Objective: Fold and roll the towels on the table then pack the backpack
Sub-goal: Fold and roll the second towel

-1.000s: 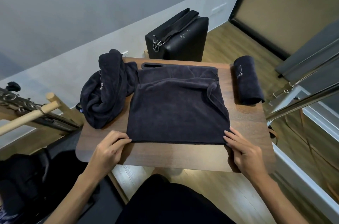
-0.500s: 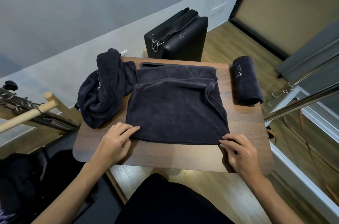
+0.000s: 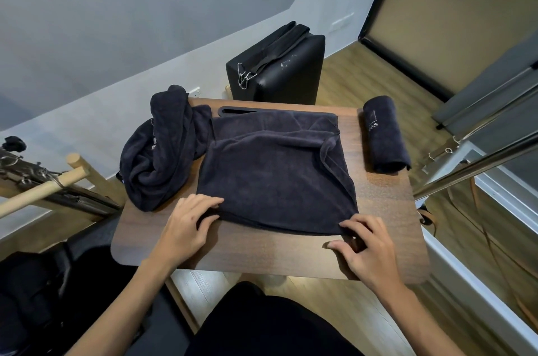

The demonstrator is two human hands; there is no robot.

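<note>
A dark folded towel point(image 3: 276, 172) is lying flat across the middle of the wooden table point(image 3: 262, 250), its near edge bowing slightly toward the person. The left hand point(image 3: 186, 227) is pinching the towel's near-left corner, fingers curled over the cloth and thumb tucked under the fold. The right hand point(image 3: 364, 245) is gripping the near-right corner between curled fingertips and thumb, lifting it a little off the wood. A crumpled dark towel point(image 3: 160, 151) is sitting heaped at the table's left side, touching the folded one. A rolled towel point(image 3: 384, 134) is resting along the right edge, apart from the others. A black padded box point(image 3: 279, 70) is standing on the floor beyond the table.
</note>
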